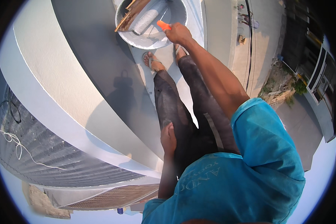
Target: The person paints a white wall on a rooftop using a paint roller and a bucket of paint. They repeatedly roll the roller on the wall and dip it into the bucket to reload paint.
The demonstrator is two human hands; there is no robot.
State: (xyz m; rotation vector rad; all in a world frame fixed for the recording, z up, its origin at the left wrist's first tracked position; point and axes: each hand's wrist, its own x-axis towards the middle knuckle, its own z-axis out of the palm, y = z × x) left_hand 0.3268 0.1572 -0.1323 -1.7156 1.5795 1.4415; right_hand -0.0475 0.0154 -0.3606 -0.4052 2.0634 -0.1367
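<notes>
My right hand (178,33) reaches down and grips the orange handle (162,25) of a paint roller. The roller's white sleeve (145,20) lies inside a round bucket (138,42) of white paint by my feet. A paint-stained wooden stick (130,14) leans in the same bucket. My left hand (168,139) rests on my left thigh, fingers curled, with nothing in it. I wear dark trousers, a blue shirt and flip-flops (152,61), and I stand on a narrow white ledge (145,80).
A grey painted wall (100,56) with pale curved bands (52,86) runs along my left. Below it lies a corrugated roof (44,153) with a loose white cord (18,146). Black cables (249,44) hang down the wall on the right, above a yard far below.
</notes>
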